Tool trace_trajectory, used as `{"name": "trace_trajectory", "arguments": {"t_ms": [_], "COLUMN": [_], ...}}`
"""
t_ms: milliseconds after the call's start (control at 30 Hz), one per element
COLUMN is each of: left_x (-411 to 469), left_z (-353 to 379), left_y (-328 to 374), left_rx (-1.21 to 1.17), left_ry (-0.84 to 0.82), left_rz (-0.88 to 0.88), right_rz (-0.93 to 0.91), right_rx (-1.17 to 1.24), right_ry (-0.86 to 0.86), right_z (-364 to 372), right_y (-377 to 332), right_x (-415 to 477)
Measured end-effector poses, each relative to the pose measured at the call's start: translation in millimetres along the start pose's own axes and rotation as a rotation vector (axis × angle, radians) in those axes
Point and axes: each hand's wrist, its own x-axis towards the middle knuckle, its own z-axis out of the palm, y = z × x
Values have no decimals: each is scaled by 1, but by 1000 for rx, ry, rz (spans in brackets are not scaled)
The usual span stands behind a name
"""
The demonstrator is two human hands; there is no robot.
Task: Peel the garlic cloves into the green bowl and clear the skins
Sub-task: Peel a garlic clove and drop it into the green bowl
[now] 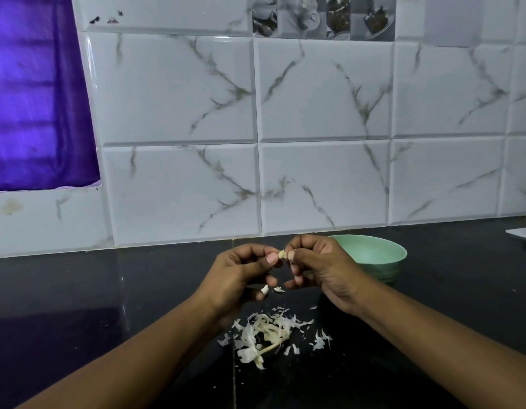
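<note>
A small pale garlic clove is pinched between both my hands above the black counter. My left hand holds it with thumb and curled fingers. My right hand pinches its other side with the fingertips. Two small skin flakes show just below the fingers. A pile of white garlic skins with a dry stalk lies on the counter beneath my hands. The green bowl stands behind my right hand, close to the wall; its inside is mostly hidden.
The black counter runs along a white marble-pattern tiled wall. A purple curtain hangs at the left. The corner of a white plate shows at the far right edge.
</note>
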Motion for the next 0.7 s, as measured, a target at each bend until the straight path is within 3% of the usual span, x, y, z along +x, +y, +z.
{"name": "trace_trajectory", "arguments": {"t_ms": [367,500,700], "left_x": [-1,0,4], "left_z": [10,6,-2], "left_y": [-3,1,1], "left_rx": [-131,-170,-154], "left_ry": [49,156,202], "left_rz": [-70,-85,-179], "right_rz": [116,154,118], "right_rx": [7,-21,-210], "right_ry": [-24,-41,-171], "right_z": [2,1,-5], "right_y": [4,8,-1], "right_x": [-1,-1,-2]}}
